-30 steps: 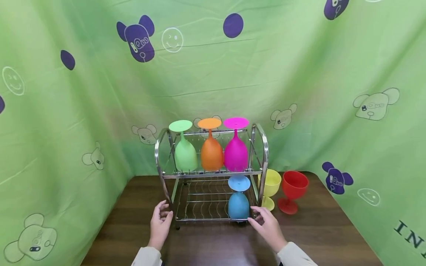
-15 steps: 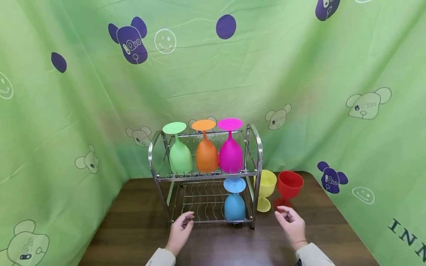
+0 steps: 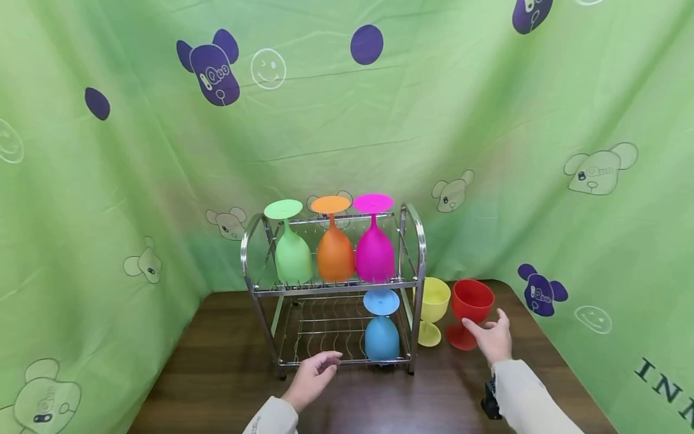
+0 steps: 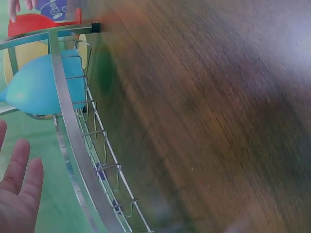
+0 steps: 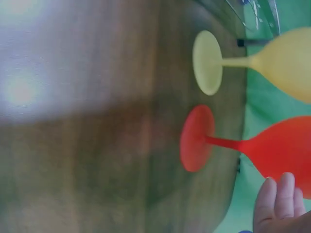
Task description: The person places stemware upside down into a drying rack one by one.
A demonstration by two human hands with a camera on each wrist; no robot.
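Nearest us, the left hand (image 3: 311,380), relaxed and free, has shifted rightward before the two-tier metal rack (image 3: 336,289). Half a second ago we saw the right hand (image 3: 494,340) in front of the red goblet (image 3: 473,301)'s base; now its fingers spread beside the bowl, though we cannot tell whether they touch. That goblet stands upright on the counter (image 3: 390,404), beside the yellow goblet (image 3: 435,301). The blue goblet (image 3: 382,339) remains inverted on the lower tier, as do the light-green (image 3: 293,259), orange (image 3: 335,256) and magenta (image 3: 375,256) goblets above.
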